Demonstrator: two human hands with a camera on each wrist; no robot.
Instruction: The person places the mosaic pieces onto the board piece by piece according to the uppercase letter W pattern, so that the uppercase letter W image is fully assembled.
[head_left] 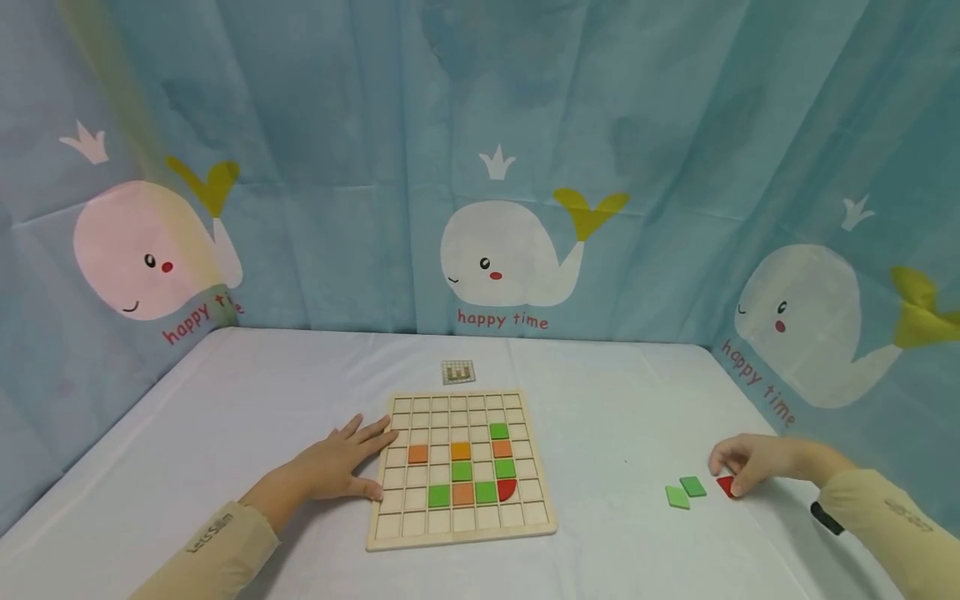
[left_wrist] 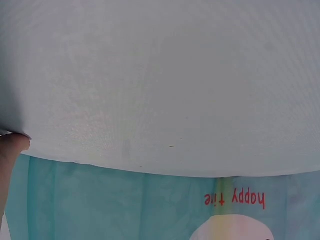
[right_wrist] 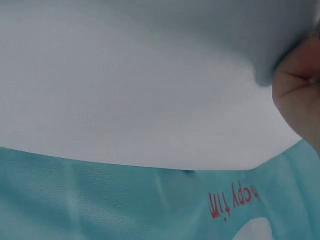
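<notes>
My left hand (head_left: 337, 458) lies at the left edge of a wooden grid board (head_left: 390, 525), fingers spread and fingertips over its rim, thumb at the lower left side. Coloured tiles sit in some of its squares: several green, several orange and a red one (head_left: 507, 490) with a rounded corner. Off to the right, my right hand (head_left: 761, 462) pinches a red tile (head_left: 725, 485) between thumb and fingertips, low over the table. Beside it lie a green tile (head_left: 693, 487) and a lighter green tile (head_left: 677, 497). Neither wrist view shows the tiles, only part of each hand.
A small card (head_left: 458, 372) with a grid pattern lies just behind the board. The white tablecloth (head_left: 615, 400) covers the table. Blue curtains (head_left: 337, 250) printed with whales stand round its back and sides. A dark strap (head_left: 827, 518) shows at the right wrist.
</notes>
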